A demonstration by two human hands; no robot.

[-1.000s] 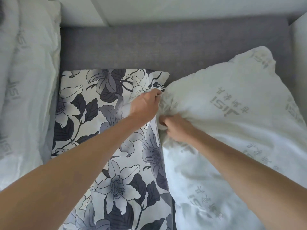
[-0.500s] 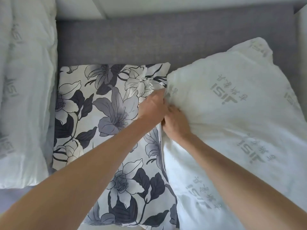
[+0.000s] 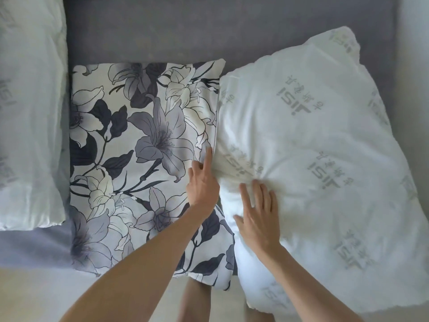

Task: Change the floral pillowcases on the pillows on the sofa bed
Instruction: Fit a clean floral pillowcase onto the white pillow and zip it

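On the grey sofa bed [image 3: 209, 36] lie a bare white pillow [image 3: 325, 159] at right, a flat floral pillowcase [image 3: 139, 159] touching its left edge, and another white pillow [image 3: 27, 112] far left. Right hand [image 3: 257, 217] rests flat, fingers released, on the pillow; left hand [image 3: 203, 182], forefinger straight, touches the seam between them.

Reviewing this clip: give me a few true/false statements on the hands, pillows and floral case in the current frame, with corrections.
1. The floral pillowcase lies flat on the grey sofa bed. True.
2. The right hand rests with spread fingers on the white pillow. True.
3. The left hand grips a bunched corner of the floral pillowcase. False: its fingers are extended at the seam between case and pillow.
4. The white pillow is fully inside the floral pillowcase. False: it lies bare beside it.
5. Another white pillow sits at the left. True.
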